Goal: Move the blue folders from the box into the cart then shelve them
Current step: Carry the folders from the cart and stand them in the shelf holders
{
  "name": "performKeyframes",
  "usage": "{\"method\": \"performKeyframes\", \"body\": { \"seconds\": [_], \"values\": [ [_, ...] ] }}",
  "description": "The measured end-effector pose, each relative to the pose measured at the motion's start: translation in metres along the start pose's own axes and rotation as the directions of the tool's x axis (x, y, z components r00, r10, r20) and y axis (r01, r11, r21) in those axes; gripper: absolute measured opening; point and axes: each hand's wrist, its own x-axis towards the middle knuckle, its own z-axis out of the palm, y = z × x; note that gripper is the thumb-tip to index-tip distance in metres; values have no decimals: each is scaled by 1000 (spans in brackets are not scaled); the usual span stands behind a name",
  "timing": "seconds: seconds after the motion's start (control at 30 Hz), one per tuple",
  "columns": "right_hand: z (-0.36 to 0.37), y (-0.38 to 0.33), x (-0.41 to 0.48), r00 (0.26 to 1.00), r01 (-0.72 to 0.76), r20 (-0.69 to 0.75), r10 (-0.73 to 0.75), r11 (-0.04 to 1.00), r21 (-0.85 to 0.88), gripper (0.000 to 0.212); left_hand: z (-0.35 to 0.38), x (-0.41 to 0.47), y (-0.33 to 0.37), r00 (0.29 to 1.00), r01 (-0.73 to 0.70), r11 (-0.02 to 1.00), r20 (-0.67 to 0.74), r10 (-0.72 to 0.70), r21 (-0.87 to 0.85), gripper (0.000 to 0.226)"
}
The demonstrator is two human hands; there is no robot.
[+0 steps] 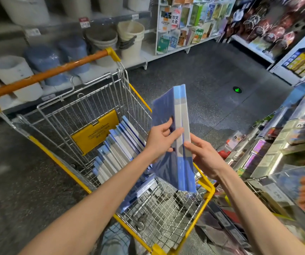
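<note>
Two blue folders (177,140) with pale spines are held upright together above the right side of the wire cart (206,196). My left hand (161,139) grips them from the left, thumb on the cover and fingers curled on the spine. My right hand (204,155) pinches the right spine edge lower down. Inside the cart's basket, a row of several more blue folders (117,148) leans on edge, and a few lie flat in clear wrap (140,192) near the front.
The cart has an orange handle (52,72) and a yellow seat flap (94,131). Shelves with buckets (129,36) run along the left. A book rack (185,21) stands at the back. Stationery shelving (280,150) is close on the right. Dark floor (212,80) lies ahead.
</note>
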Motion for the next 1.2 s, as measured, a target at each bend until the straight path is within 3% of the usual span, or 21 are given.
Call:
{"method": "performKeyframes", "body": {
  "seconds": [0.07,0.2,0.4,0.67,0.73,0.8,0.87,0.93,1.0,1.07,1.13,1.2],
  "values": [
    [6,-3,1,999,35,-11,-36,995,-88,61,-3,3,8,999,39,999,6,-39,2,44],
    [21,-25,-13,973,204,-42,-226,933,-297,68,2,-5,34,986,126,990,115,-118,-69,74],
    [26,-49,-41,894,341,-86,-439,793,-504,57,20,-19,68,972,155,986,184,-143,-53,73],
    [18,-90,-82,819,438,-121,-561,747,-501,45,37,-68,118,997,61,992,60,-55,-109,60],
    [20,-104,-99,803,477,-134,-581,761,-440,40,33,-78,127,999,-44,998,-27,43,-52,52],
    [22,-117,-112,787,498,-151,-599,760,-418,31,22,-77,124,964,-139,985,-214,159,107,42],
    [21,-130,-136,762,524,-178,-623,754,-397,33,6,-79,124,915,-176,934,-298,272,311,57],
    [20,-144,-161,754,534,-197,-627,759,-371,41,-2,-86,130,909,-139,924,-324,262,357,83],
    [18,-157,-186,734,562,-204,-648,748,-354,43,-4,-99,138,919,-140,947,-319,232,288,86],
    [19,-164,-215,708,582,-235,-665,739,-339,41,6,-112,147,949,-214,972,-212,231,99,50],
    [20,-169,-241,706,589,-266,-656,753,-294,37,14,-121,154,957,-282,956,-100,273,-85,31],
    [18,-171,-266,689,587,-307,-657,754,-296,33,25,-128,162,941,-338,930,-33,337,-145,46]
  ]
}}
